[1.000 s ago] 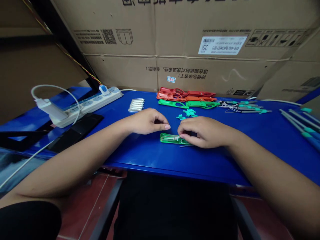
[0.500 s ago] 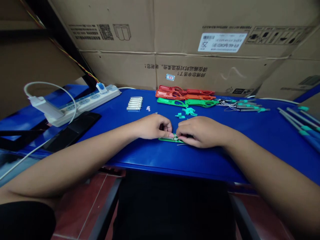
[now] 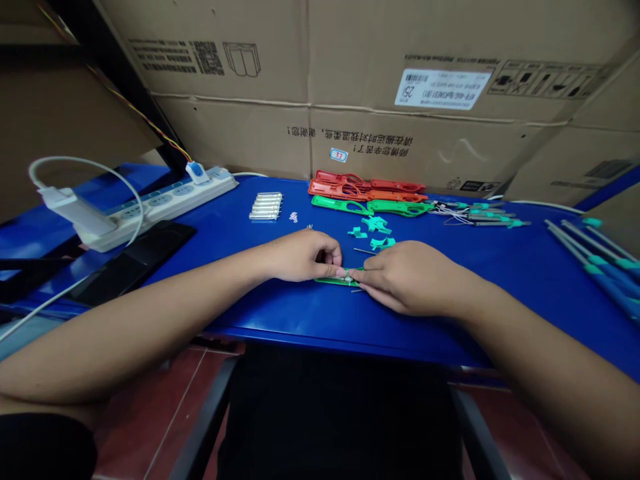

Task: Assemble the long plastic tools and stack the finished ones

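Observation:
A green plastic casing half [image 3: 325, 280] lies on the blue table under my fingertips, with small pale and metallic parts inside it. My left hand [image 3: 309, 257] is closed, its thumb pressed on the casing's middle and its fingers curled. From the other side my right hand [image 3: 415, 277] reaches in with thumb and fingers pinched together at the small parts. Its fingers hide the casing's right end, and what they pinch cannot be made out. A thin metal rod [image 3: 365, 251] shows just above my right fingers. Several teal plastic clips [image 3: 376, 224] lie beyond it.
Red casings [image 3: 345, 190] and green casings [image 3: 407, 208] line the back by a cardboard box [image 3: 240, 140]. Clear-and-white tubes [image 3: 266, 206] and tiny pink parts [image 3: 293, 217] lie left. Wired rods [image 3: 493, 217] and blue-handled rods [image 3: 600, 257] are right; a power strip [image 3: 165, 200] stands left.
My right hand has shifted slightly right and lower and flattened, uncovering more teal clips and the thin rod. My left hand keeps its place on the casing. The view has moved a little.

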### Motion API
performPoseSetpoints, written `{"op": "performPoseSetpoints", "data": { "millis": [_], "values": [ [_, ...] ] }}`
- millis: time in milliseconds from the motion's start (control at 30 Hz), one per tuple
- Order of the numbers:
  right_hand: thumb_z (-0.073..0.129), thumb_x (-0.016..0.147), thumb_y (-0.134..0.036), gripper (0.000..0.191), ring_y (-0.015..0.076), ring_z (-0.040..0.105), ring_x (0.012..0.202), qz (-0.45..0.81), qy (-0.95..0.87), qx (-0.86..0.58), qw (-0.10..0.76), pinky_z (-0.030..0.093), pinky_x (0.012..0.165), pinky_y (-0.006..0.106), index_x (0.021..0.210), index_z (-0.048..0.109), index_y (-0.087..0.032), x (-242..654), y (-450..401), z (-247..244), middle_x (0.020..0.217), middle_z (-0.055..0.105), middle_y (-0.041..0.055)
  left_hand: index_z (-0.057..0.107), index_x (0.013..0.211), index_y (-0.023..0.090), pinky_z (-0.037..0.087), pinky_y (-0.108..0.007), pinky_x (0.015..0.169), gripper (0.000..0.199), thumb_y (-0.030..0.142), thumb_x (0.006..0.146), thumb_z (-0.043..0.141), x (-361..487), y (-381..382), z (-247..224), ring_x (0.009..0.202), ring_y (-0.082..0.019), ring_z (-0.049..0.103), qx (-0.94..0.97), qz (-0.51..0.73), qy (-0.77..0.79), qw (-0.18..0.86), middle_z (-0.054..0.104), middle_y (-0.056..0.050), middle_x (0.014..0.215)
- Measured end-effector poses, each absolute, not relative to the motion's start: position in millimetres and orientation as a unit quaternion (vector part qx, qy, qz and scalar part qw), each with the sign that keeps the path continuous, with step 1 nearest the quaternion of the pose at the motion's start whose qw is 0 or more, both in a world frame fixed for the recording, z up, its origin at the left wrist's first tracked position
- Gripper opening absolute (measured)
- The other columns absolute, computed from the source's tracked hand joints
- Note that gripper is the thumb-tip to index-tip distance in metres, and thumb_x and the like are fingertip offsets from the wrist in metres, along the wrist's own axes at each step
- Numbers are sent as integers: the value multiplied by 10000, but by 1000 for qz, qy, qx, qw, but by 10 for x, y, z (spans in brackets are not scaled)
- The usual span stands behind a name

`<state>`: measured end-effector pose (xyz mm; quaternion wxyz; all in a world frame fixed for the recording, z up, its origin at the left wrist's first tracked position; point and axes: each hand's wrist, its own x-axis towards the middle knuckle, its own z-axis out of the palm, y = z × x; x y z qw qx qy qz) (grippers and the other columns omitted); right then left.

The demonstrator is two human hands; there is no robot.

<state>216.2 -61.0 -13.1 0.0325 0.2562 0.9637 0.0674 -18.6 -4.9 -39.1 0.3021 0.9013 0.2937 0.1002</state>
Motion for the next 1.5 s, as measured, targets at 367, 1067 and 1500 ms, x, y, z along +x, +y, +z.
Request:
{"op": "performPoseSetpoints", "data": {
  "millis": [367, 1067, 1500],
  "values": [
    [410, 1021, -362, 365, 201, 634, 754, 66, 954, 291, -18, 374, 638, 316, 1191, 673, -174, 2357, -677, -121, 904, 712, 74, 702, 943, 171, 422, -232, 663, 272, 431, 877, 656, -211, -57, -356, 717, -117, 576, 917, 99, 275, 272, 651, -19, 827],
    [527, 910, -286, 208, 205, 646, 838, -36, 889, 444, -105, 468, 751, 346, 928, 709, -188, 2815, 1, -48, 945, 738, 68, 722, 878, 173, 388, -254, 624, 200, 341, 891, 614, -80, 123, 64, 681, -136, 599, 886, 198, 401, 119, 711, -18, 783],
    [631, 882, -293, 118, 137, 595, 747, -194, 921, 301, -149, 453, 695, 269, 864, 685, -189, 2704, -319, -150, 855, 656, 31, 713, 850, 175, 448, -258, 652, 241, 415, 866, 690, -12, -145, -162, 721, -137, 588, 965, 125, 163, 165, 636, -30, 799]
  ]
}}
